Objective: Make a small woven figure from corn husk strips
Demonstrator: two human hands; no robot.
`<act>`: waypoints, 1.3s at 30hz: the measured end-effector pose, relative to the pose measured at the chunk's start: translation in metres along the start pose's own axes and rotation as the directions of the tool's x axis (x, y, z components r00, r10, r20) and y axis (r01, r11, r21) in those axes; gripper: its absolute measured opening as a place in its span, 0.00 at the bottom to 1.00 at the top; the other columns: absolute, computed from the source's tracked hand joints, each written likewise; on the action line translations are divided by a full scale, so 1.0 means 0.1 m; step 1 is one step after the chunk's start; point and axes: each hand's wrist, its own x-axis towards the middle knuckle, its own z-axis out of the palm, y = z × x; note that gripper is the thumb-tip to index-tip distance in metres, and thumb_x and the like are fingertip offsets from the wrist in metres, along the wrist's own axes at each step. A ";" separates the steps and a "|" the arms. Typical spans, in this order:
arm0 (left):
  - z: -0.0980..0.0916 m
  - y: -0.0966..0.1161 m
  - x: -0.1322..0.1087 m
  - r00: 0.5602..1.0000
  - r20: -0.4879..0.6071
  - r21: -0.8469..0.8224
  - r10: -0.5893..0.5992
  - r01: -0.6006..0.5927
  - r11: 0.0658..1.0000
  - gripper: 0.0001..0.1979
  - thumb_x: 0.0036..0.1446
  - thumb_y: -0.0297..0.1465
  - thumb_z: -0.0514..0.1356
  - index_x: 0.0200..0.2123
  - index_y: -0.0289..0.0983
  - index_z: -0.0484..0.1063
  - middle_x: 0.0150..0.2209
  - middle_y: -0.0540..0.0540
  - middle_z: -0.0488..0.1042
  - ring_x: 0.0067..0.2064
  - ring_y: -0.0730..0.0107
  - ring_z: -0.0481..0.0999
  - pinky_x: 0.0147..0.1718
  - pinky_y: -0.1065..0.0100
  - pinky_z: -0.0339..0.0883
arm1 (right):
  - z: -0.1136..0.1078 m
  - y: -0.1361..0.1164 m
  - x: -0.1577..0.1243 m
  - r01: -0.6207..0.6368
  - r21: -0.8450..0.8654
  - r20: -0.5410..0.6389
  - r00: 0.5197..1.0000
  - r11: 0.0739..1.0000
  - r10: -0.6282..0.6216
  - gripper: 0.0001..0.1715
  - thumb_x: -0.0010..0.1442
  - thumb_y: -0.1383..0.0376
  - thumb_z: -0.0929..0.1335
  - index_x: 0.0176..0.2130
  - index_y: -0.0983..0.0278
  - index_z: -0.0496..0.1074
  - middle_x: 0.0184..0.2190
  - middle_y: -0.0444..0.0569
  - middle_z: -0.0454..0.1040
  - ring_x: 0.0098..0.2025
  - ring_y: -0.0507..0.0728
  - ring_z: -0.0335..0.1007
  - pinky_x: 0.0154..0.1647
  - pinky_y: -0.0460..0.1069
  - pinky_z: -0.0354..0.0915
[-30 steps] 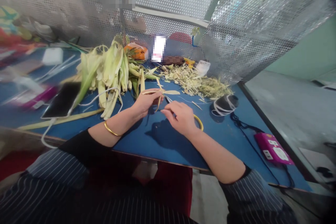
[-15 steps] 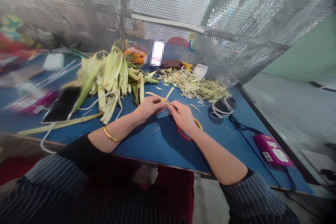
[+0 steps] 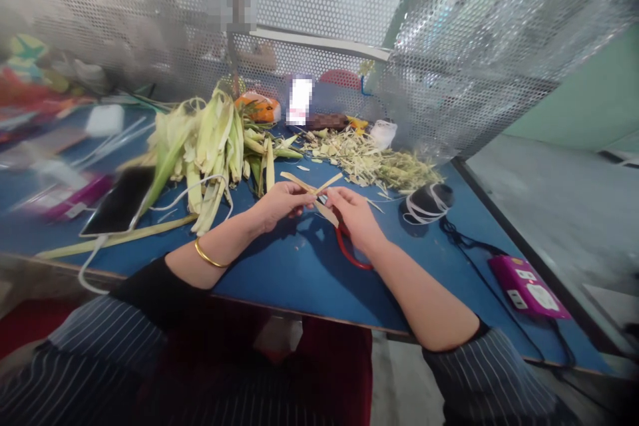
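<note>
My left hand (image 3: 283,205) is closed in a pinch on pale corn husk strips (image 3: 299,181), which cross one another at the fingertips. My right hand (image 3: 352,213) meets it from the right, its fingers closed round scissors. The red handle (image 3: 349,251) of the scissors shows below the palm, and a small dark metal part (image 3: 322,200) shows between the two hands' fingertips. Another pale strip end hangs down beside the right fingers. Most of the scissors is hidden by the right hand.
Behind the left hand lies a heap of corn husks (image 3: 210,140). Husk scraps (image 3: 354,153) are piled at the back. A black phone (image 3: 120,200) with a white cable lies left. At right are a dark spool with white cord (image 3: 427,204) and a magenta power strip (image 3: 529,286).
My right hand has shifted slightly right, opening a small gap between the fingertips. The strips now cross more widely. The yellow part of the handle no longer shows.
</note>
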 end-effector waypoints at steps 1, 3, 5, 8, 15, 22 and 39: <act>0.00 0.01 -0.01 0.999 0.044 0.023 -0.003 0.002 1.000 0.10 0.50 0.33 0.65 0.33 0.33 0.77 0.25 0.48 0.73 0.20 0.82 0.62 0.18 0.73 0.49 | 0.00 0.00 0.01 -0.009 0.110 -0.006 1.000 0.994 0.009 0.17 0.52 0.52 0.71 0.28 0.63 0.71 0.20 0.40 0.67 0.22 0.49 0.58 0.26 0.46 0.55; 0.02 0.02 -0.03 0.991 0.130 0.066 -0.013 0.004 0.998 0.12 0.52 0.38 0.64 0.31 0.33 0.76 0.25 0.47 0.73 0.19 0.82 0.62 0.18 0.73 0.49 | 0.00 0.01 0.02 -0.004 0.239 -0.014 1.000 0.971 0.008 0.14 0.49 0.56 0.73 0.29 0.63 0.72 0.20 0.39 0.66 0.22 0.48 0.58 0.26 0.46 0.56; 0.04 0.04 -0.06 0.987 0.158 0.103 -0.014 -0.002 0.995 0.16 0.53 0.42 0.63 0.30 0.33 0.75 0.25 0.47 0.72 0.19 0.82 0.61 0.18 0.72 0.48 | 0.01 0.01 0.02 0.002 0.266 -0.023 1.000 0.964 0.004 0.13 0.48 0.58 0.74 0.29 0.64 0.73 0.20 0.40 0.67 0.23 0.48 0.60 0.27 0.46 0.57; 0.08 0.05 -0.10 0.994 0.113 0.154 0.008 -0.026 0.988 0.16 0.51 0.42 0.64 0.31 0.33 0.76 0.21 0.50 0.69 0.18 0.82 0.58 0.18 0.73 0.47 | 0.02 0.02 0.01 0.035 0.193 -0.050 0.998 0.981 -0.025 0.12 0.49 0.58 0.73 0.26 0.65 0.73 0.20 0.42 0.69 0.22 0.48 0.62 0.27 0.46 0.59; 0.13 0.06 -0.11 0.992 0.123 0.202 0.008 -0.033 0.979 0.10 0.48 0.35 0.65 0.28 0.33 0.78 0.17 0.52 0.65 0.19 0.81 0.56 0.19 0.72 0.45 | 0.07 0.04 -0.01 0.077 0.154 -0.171 0.984 0.985 -0.050 0.11 0.48 0.59 0.72 0.24 0.64 0.71 0.18 0.41 0.67 0.20 0.49 0.60 0.25 0.46 0.59; 0.10 -0.01 -0.10 0.988 0.148 0.252 0.032 -0.069 0.965 0.10 0.47 0.35 0.65 0.27 0.33 0.79 0.17 0.49 0.67 0.19 0.79 0.59 0.20 0.71 0.47 | -0.11 -0.01 0.07 0.202 -0.254 -0.182 0.951 0.946 -0.252 0.11 0.54 0.58 0.69 0.33 0.64 0.74 0.27 0.46 0.73 0.29 0.53 0.68 0.35 0.50 0.64; 0.18 -0.03 -0.17 0.972 0.225 0.434 0.061 -0.156 0.887 0.17 0.51 0.39 0.61 0.16 0.35 0.73 0.14 0.49 0.62 0.17 0.79 0.55 0.18 0.70 0.46 | 0.03 0.01 -0.06 0.280 -0.440 -0.022 0.947 0.853 -0.322 0.08 0.55 0.64 0.66 0.25 0.63 0.69 0.26 0.44 0.73 0.30 0.53 0.65 0.35 0.49 0.61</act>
